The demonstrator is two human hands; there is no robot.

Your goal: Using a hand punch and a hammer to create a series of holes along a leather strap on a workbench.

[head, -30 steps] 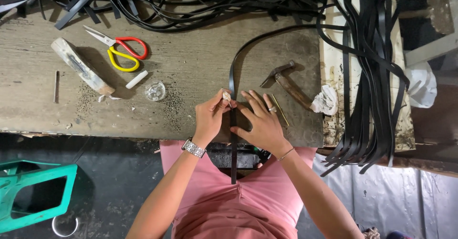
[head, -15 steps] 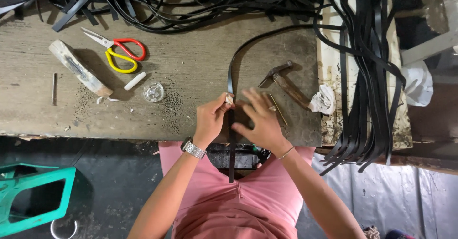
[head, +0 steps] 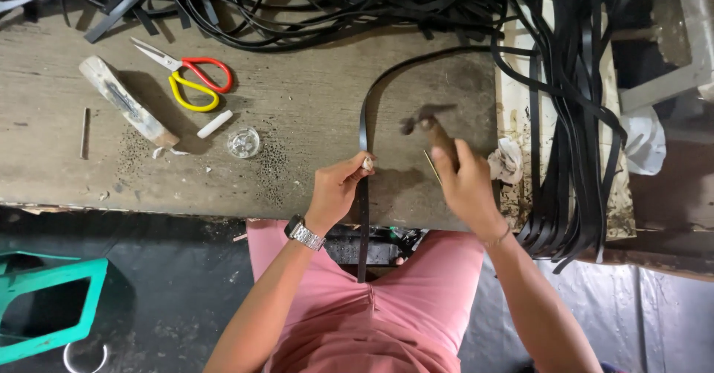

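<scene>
1. On the counter [head: 312, 68], far left, a wooden block [head: 126, 101], red-and-yellow scissors [head: 190, 83], a white chalk stick [head: 214, 124] and a small glass dish [head: 243, 142] are left unmoved.
2. At the near edge, the black strap [head: 364, 194] is pinched by the left hand [head: 338, 191], fingers closed on it as before.
3. To the right, the hammer [head: 431, 131], lying loose 1 second ago, has been gripped and lifted by the right hand [head: 465, 183]; striking on the strap appears to have begun.

I see bare bench [head: 312, 83] open between my hands and the scissors [head: 195, 81]; tangled straps [head: 573, 120] block the right and far edge.
</scene>
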